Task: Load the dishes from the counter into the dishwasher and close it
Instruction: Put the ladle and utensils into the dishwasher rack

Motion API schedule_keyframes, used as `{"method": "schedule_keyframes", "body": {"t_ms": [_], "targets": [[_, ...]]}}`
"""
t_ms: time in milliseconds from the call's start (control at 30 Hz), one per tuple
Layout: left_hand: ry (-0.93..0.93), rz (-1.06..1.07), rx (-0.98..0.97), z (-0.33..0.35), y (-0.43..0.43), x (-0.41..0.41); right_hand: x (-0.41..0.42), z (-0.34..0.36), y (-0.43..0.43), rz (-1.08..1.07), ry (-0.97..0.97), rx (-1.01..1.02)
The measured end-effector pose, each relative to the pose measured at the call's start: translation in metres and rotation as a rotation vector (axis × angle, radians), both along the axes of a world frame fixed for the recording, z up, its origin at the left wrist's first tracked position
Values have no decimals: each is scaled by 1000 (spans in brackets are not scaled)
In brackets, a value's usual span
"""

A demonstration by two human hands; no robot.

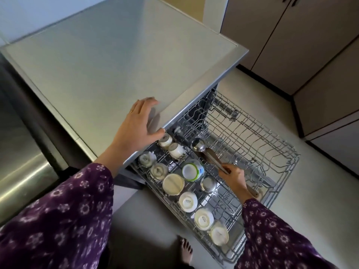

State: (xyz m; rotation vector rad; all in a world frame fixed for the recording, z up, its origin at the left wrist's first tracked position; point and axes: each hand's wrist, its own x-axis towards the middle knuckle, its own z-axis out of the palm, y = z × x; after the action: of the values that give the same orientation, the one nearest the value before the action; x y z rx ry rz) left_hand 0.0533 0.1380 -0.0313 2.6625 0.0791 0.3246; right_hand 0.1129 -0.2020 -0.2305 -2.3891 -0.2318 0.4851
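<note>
1. The left hand lies flat on the front corner of the grey counter top. The fingers are straight and spread, the thumb sits at the edge, and the hand holds nothing. A ring shows on one finger.
2. The right hand has its fingers curled round the wooden handle of a ladle.
3. The ladle's metal bowl points away from the person, toward the counter edge. The far end of the handle shows past the wrist.
4. The ladle sits low over the middle of the wire rack. It cannot be told whether it touches the wires.
5. The rack is pulled out from under the counter top and stands over the pale floor.
6. A row of pale cups stands upside down along the rack's left side, running from the counter edge to the near corner.
7. A plastic container with a green rim sits just beside this row, near the ladle handle. A small steel bowl sits just beside the container, close under the right hand.
8. Both arms wear purple flowered sleeves.
9. A steel refrigerator stands to the left of the counter top. Brown cabinet doors fill the upper right. A bare foot rests on the floor near the rack's near corner.
</note>
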Motion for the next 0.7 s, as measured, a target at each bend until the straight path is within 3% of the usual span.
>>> {"method": "schedule_keyframes", "body": {"t_ms": [700], "targets": [[0,12,-6,-5,1,2,26,-41,34,169,-11,-89]]}}
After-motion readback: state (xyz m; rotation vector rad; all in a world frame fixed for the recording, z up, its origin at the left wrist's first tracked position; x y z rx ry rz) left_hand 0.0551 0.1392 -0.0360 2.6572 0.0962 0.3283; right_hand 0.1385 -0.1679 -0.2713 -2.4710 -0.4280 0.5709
